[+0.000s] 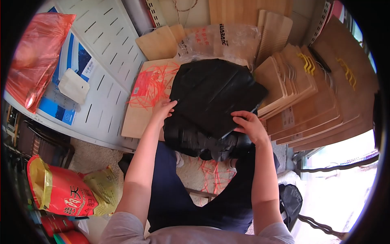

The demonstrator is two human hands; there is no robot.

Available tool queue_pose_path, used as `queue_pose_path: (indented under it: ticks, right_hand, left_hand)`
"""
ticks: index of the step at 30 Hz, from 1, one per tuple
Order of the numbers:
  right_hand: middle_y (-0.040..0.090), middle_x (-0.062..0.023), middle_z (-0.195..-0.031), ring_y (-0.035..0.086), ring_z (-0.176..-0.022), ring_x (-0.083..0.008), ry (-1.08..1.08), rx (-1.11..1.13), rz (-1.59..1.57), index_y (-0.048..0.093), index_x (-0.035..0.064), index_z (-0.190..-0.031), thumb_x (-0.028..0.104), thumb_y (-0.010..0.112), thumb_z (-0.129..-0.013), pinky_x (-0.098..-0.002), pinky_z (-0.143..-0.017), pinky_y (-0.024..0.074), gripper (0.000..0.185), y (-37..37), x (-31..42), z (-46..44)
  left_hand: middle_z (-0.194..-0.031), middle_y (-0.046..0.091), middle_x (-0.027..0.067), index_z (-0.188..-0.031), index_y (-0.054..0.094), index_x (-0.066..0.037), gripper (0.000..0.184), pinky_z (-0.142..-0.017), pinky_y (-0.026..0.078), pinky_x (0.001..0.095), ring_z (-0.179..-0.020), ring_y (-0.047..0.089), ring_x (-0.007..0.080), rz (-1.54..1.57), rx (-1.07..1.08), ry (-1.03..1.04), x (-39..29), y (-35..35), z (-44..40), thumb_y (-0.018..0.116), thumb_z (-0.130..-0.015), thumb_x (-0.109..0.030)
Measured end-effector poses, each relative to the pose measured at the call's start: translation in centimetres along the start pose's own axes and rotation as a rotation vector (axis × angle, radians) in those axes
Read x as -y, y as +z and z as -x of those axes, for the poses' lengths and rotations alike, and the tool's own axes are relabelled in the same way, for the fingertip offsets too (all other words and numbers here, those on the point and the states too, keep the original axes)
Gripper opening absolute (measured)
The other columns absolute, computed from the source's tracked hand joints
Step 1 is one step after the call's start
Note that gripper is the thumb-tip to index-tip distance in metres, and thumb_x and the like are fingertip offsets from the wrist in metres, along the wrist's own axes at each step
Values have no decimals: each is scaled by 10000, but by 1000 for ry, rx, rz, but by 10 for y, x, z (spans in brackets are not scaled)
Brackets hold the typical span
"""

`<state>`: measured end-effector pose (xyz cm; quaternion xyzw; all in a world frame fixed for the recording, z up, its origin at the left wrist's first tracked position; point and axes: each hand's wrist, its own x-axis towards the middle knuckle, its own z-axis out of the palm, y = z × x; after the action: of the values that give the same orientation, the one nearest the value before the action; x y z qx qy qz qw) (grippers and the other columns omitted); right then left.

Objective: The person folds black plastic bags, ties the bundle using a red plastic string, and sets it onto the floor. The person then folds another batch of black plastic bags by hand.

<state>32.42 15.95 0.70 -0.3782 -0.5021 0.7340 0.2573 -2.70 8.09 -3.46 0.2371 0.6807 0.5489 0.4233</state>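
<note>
Black plastic sheets or bags (215, 93) lie in a stack in front of me, with the lower part hanging over the front edge towards my knees. My left hand (164, 110) pinches the left edge of the black plastic. On the right, my right hand (248, 124) has its thumb and fingers closed on the lower right edge of the top layer. Beneath and left of the plastic is a light wooden board (134, 118), with a tangle of red plastic strips (156, 83) on it.
Wooden boards (300, 93) stand in a row at the right, and clear printed plastic (221, 40) lies behind. At the left are a slotted white shelf (103, 53), a red bag (40, 53) and a red and yellow sack (65, 191). Red strips (209, 175) litter the floor.
</note>
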Motion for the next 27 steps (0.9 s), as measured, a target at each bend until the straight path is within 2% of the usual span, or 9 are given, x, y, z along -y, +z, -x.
queue_pose_path:
  ticks: [2, 5, 12, 14, 17, 21, 23, 26, 27]
  right_hand:
    - [640, -26, -1071, 614, -951, -103, 14, -83, 158, 641, 47, -1177, 147, 631, -900, -245, -767, 543, 295, 1, 0, -1]
    - [640, -55, -1063, 619, -938, -123, 30, -113, 199, 650, 29, -1159, 83, 617, -872, -244, -745, 551, 295, 2, 3, 2]
    - [643, -53, -1068, 620, -902, -105, 64, -114, 261, 644, 25, -1177, 52, 583, -872, -225, -715, 545, 312, 4, 7, 4]
    - [642, -51, -1061, 620, -890, -99, 70, -116, 270, 649, 36, -1180, 52, 577, -877, -222, -709, 543, 311, 4, 5, 0]
    - [643, -50, -1051, 620, -887, -96, 90, -136, 323, 655, 45, -1178, 57, 576, -882, -219, -706, 541, 306, 4, 8, 0]
    - [656, -37, -982, 632, -851, -95, 101, -158, 347, 657, 44, -1176, 56, 571, -889, -224, -714, 543, 300, 9, 11, 1]
    - [655, -40, -990, 633, -807, -79, 108, -185, 344, 648, 16, -1166, 11, 558, -887, -183, -651, 529, 293, 14, 15, 2]
    - [656, -39, -983, 631, -798, -76, 127, -192, 341, 644, 11, -1169, 9, 554, -887, -180, -644, 526, 295, 8, 10, -1]
    - [656, -39, -983, 631, -798, -76, 130, -189, 350, 644, 11, -1169, 9, 554, -887, -180, -644, 526, 295, 9, 11, -1]
  left_hand:
    - [-1136, 620, 147, -1302, 508, 52, 653, -860, 500, 334, -1045, 608, 224, -280, -27, -31, -10, 6, -9, 782, -804, -269]
    - [-1113, 633, 134, -1282, 537, 47, 654, -841, 498, 319, -1015, 615, 227, -270, -21, 182, 3, 7, -42, 792, -792, -304]
    - [-1132, 634, 176, -1295, 535, 24, 676, -899, 487, 341, -1053, 622, 258, -446, -7, 323, -2, 17, -77, 791, -765, -309]
    - [-1135, 623, 192, -1284, 543, 7, 654, -891, 501, 401, -1054, 612, 316, -724, -122, 570, 1, 20, -73, 783, -756, -294]
    - [-1088, 632, 212, -1208, 572, 25, 576, -851, 508, 387, -983, 635, 321, -985, -336, 616, -16, 36, -39, 797, -738, -219]
    - [-896, 632, 156, -1048, 588, 7, 471, -721, 493, 410, -826, 625, 320, -841, -309, 528, -12, 31, -46, 823, -701, -209]
    - [-839, 606, 136, -1020, 585, -17, 377, -701, 473, 400, -828, 602, 316, -751, -272, 491, -14, 32, -44, 783, -736, -166]
    - [-969, 578, 124, -1011, 590, -58, 233, -784, 485, 426, -968, 572, 333, -762, -124, 936, -26, 43, -23, 641, -786, -28]
    - [-1016, 574, 118, -981, 572, -81, 267, -801, 501, 429, -969, 572, 335, -752, -74, 1066, -24, 50, -16, 616, -737, 18]
